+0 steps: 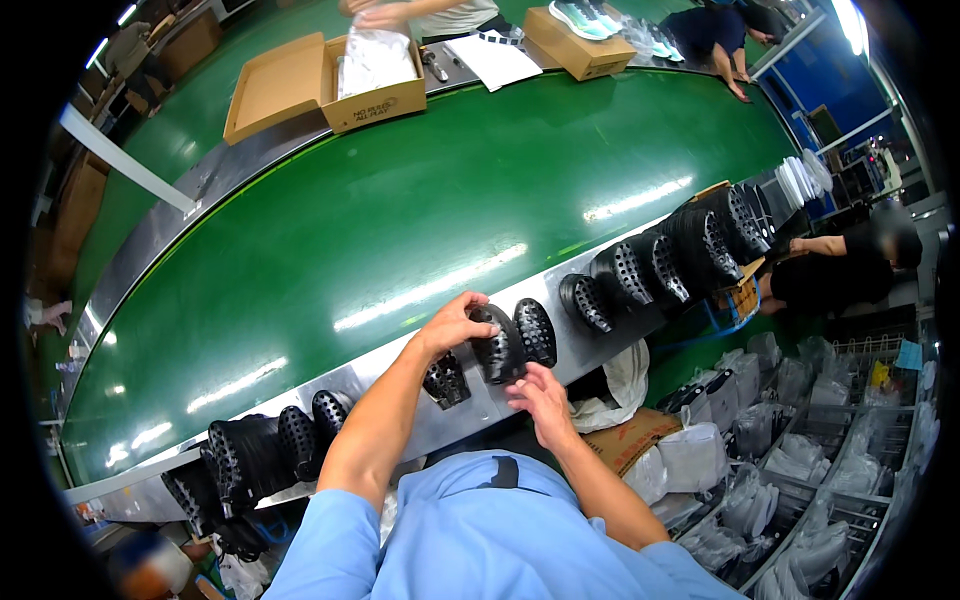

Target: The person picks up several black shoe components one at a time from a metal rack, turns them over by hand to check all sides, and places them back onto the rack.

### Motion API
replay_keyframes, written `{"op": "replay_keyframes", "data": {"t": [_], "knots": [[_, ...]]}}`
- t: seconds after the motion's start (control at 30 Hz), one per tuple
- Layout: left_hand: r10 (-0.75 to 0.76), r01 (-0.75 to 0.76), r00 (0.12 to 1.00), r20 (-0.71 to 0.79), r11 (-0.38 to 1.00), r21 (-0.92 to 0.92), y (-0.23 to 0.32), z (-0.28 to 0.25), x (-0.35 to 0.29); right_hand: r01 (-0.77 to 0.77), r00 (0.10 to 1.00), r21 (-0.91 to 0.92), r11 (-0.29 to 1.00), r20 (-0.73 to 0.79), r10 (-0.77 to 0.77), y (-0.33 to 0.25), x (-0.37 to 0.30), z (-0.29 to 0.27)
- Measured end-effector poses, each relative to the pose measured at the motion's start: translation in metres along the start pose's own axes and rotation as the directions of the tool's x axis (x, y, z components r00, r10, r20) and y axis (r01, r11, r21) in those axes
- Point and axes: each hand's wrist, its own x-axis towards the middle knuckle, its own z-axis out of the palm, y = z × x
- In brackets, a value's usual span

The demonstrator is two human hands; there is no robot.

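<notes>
In front of me, on the metal ledge, my left hand (pixel 455 328) is closed around the upper end of a black shoe sole (pixel 497 345) with a pattern of round dots. Its thumb lies across the sole's face. My right hand (pixel 543 405) is just below the sole's lower end, fingers apart; whether a fingertip touches it I cannot tell. Just right of the held sole stands another black sole (pixel 535 332). A further dotted black sole (pixel 446 382) lies to the left, partly hidden behind my left forearm.
Black soles stand in groups along the ledge, to the left (pixel 245 460) and right (pixel 665 262). A green conveyor belt (pixel 400 190) runs beyond. Across it, a person handles white wrapping over an open shoebox (pixel 375 105). Bagged parts fill a rack (pixel 800 455) at lower right; another person sits nearby.
</notes>
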Motion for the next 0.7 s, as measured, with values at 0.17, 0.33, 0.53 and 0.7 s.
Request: {"op": "replay_keyframes", "data": {"t": [0.17, 0.33, 0.53, 0.7], "knots": [[0.135, -0.075, 0.985, 0.104, 0.892, -0.447, 0.019, -0.005, -0.033, 0.048, 0.975, 0.013, 0.999, 0.216, -0.050, -0.018, -0.018, 0.012], [0.268, -0.153, 0.963, 0.032, 0.638, -0.754, 0.040, 0.002, -0.065, 0.319, 0.917, -0.278, 0.906, 0.333, -0.220, -0.036, -0.039, 0.033], [0.166, -0.116, 0.986, -0.010, 0.647, -0.753, 0.044, 0.025, -0.078, 0.497, 0.852, -0.438, 0.749, 0.410, -0.326, -0.041, -0.053, 0.043], [-0.014, -0.196, 0.929, -0.370, 0.829, -0.524, 0.049, 0.048, -0.071, 0.183, 0.960, -0.132, 0.974, 0.237, -0.149, -0.037, -0.037, 0.046]]}}
